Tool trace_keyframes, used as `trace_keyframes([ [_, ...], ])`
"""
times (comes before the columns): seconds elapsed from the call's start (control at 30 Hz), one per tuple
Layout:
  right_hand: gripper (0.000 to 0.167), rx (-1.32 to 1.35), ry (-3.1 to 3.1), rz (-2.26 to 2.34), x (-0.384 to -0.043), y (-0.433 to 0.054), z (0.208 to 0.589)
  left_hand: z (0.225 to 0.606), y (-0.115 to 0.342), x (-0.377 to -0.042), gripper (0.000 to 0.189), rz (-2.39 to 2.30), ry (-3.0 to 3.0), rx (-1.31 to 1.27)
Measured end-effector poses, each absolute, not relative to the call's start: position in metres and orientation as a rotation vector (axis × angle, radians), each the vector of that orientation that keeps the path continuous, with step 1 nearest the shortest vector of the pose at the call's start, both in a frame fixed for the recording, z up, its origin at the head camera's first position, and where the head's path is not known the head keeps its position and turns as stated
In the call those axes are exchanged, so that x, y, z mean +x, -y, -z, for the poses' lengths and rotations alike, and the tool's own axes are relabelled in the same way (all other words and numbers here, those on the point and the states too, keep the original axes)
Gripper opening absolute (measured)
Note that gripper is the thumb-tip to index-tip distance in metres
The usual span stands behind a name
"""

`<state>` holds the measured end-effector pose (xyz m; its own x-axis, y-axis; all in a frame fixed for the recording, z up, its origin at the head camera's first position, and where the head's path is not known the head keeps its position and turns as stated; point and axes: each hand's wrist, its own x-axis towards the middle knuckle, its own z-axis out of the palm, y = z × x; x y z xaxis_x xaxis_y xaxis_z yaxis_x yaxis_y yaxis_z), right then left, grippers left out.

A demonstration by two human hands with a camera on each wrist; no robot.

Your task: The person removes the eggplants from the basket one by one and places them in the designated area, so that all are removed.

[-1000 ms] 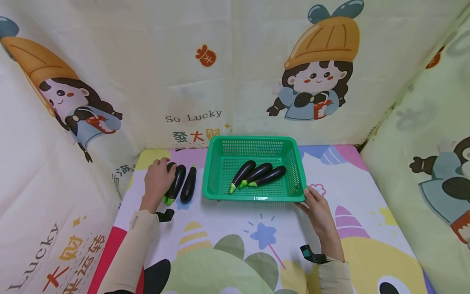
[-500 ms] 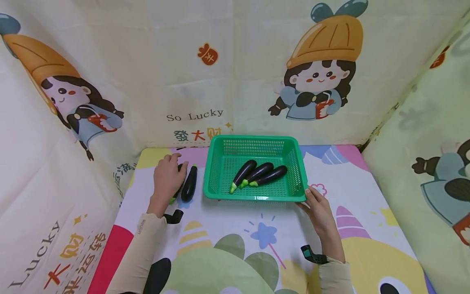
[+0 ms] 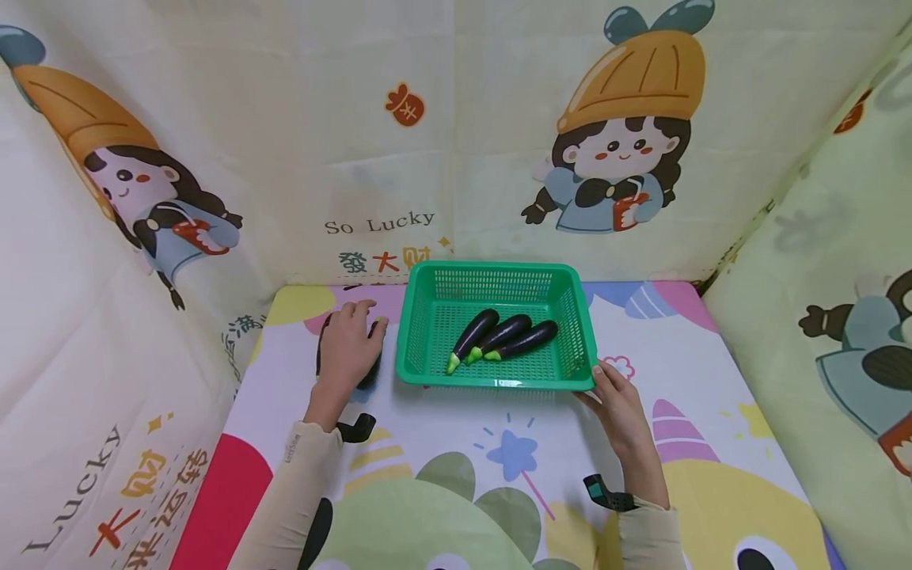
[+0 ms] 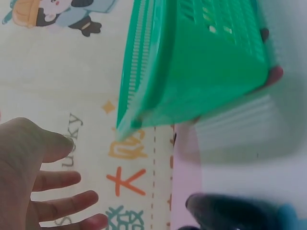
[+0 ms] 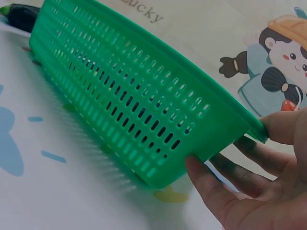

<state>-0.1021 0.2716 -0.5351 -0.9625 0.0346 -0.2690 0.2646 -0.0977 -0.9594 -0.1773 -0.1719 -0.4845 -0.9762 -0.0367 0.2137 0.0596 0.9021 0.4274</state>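
Observation:
My left hand (image 3: 347,348) hovers over the dark purple eggplants left of the basket, hiding most of them. One eggplant (image 3: 370,374) shows at the hand's right side. In the left wrist view the left hand's fingers (image 4: 64,206) are extended and hold nothing; a blurred eggplant (image 4: 230,211) lies below, apart from them. My right hand (image 3: 618,408) grips the near right corner of the green plastic basket (image 3: 492,381). Its thumb is on the rim, with the fingers (image 5: 206,187) against the side and underneath. Inside the basket lie three eggplants (image 3: 523,340) with green stem ends.
A cartoon-patterned cloth (image 3: 442,427) covers the table. Printed cloth walls (image 3: 470,158) rise behind and at both sides. The basket stands near the table's back edge, close to the rear wall.
My left hand has moved right across the loose eggplants, from the leftmost ones toward the one nearest the basket. The right hand and basket have stayed put.

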Motion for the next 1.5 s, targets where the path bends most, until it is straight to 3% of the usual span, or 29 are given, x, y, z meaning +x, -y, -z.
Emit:
trace_keyframes([
  [0.83,0.064,0.325,-1.991,2.203,-0.103,-0.273,0.536,0.488,0.097,-0.179,0.046,0.821,2.852,-0.174],
  [1.5,0.064,0.325,-1.983,2.21,-0.102,-0.273,0.537,0.502,0.057,-0.19,0.066,0.771,3.097,-0.231],
])
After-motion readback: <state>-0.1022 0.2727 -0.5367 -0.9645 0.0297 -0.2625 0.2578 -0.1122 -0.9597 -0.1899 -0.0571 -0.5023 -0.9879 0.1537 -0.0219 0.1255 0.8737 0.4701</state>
